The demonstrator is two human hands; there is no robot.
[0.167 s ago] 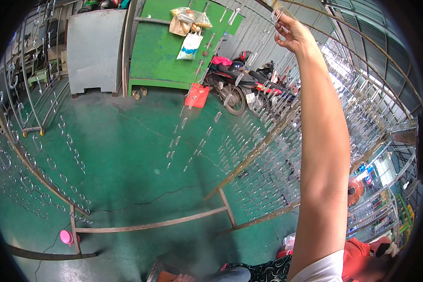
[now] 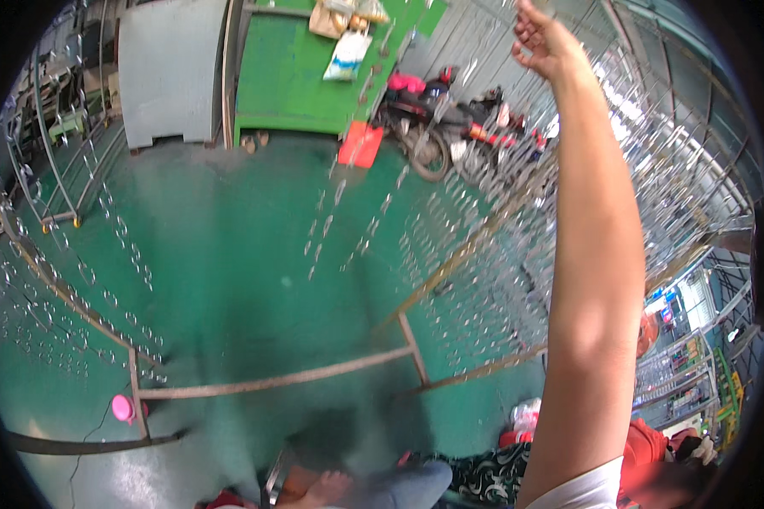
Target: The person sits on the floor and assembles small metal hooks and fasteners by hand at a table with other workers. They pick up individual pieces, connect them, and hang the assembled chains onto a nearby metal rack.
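Note:
My right arm stretches up along the right side, and my right hand (image 2: 549,44) is at the top edge of the picture. Its fingers are curled and pressed together; the fingertips reach the edge, so what they pinch is cut off. To the left of the hand, strands of small shiny metal links (image 2: 366,222) hang down. A dense mass of similar metal pieces (image 2: 475,293) hangs behind my forearm. My left hand does not show.
Chains of metal rings (image 2: 114,222) hang at the left. A brown frame bar (image 2: 280,382) crosses low, near a pink stool-like object (image 2: 123,408). Farther off stand a green cabinet (image 2: 293,89), a grey cabinet (image 2: 171,76), a red container (image 2: 361,145) and motorcycles (image 2: 424,140). Bare skin and denim show at the bottom.
The surroundings have shifted upward in the picture and blurred a little. My right hand is higher and slightly farther right; the small shiny piece at its fingertips has left the view.

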